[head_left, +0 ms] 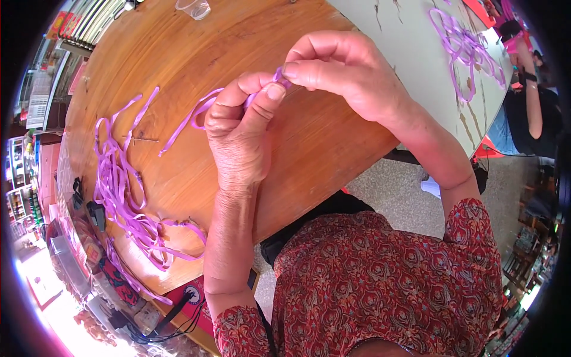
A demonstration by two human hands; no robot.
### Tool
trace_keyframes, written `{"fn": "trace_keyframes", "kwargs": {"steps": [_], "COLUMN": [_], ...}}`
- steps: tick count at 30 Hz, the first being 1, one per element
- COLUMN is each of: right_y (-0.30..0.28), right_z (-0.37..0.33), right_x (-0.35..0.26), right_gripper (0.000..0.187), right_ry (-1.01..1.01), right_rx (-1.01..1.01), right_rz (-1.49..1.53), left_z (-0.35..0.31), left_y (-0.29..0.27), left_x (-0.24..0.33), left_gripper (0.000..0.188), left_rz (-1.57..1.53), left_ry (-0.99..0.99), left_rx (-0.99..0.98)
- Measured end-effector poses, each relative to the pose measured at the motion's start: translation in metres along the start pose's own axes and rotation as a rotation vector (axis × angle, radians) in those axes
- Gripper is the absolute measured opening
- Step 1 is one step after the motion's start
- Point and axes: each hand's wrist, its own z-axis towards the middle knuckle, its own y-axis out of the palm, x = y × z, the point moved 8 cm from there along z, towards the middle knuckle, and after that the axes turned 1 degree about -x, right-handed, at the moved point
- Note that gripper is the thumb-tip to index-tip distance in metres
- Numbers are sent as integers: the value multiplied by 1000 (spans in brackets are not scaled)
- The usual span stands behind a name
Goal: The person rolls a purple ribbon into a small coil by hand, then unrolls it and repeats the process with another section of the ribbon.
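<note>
A purple ribbon [203, 110] runs into my left hand [241, 128], pinched between thumb and forefinger. My right hand [351, 77] meets it there, thumb and fingertips closed on the same ribbon just above the left thumb. Both hands are raised over the round wooden table [315, 157]. The ribbon's loose tail trails to the left and rests on the wood. What the fingers cover of the ribbon is hidden. Left of my left forearm lies a tangled heap of similar purple ribbons [113, 178], with some strands hanging over the table's edge.
A clear plastic cup [195, 8] stands at the far edge. On a pale table [410, 53] to the right lies another purple ribbon bundle [467, 50]. Another person's arm [531, 95] shows beyond it. Boxes and dark cables [169, 327] crowd the lower left.
</note>
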Motion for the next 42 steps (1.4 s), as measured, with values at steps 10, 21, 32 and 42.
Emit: {"fn": "trace_keyframes", "kwargs": {"steps": [10,21,32,42], "right_y": [1,7,5,-6], "right_z": [-10,-12,-16,-8], "right_x": [-32,-35,-35,-8], "right_gripper": [11,11,9,5], "right_ry": [-531,-583,-563,-189], "right_rx": [174,18,68,71], "right_rz": [-384,-416,-431,30], "left_z": [2,1,-2,-2], "left_y": [-2,-1,-1,3], "left_x": [-9,-7,-12,-8], "left_gripper": [8,7,10,13], "left_rz": [-134,-112,-90,-51], "left_ry": [-57,-33,-64,-73], "left_rx": [-1,-15,21,11]}}
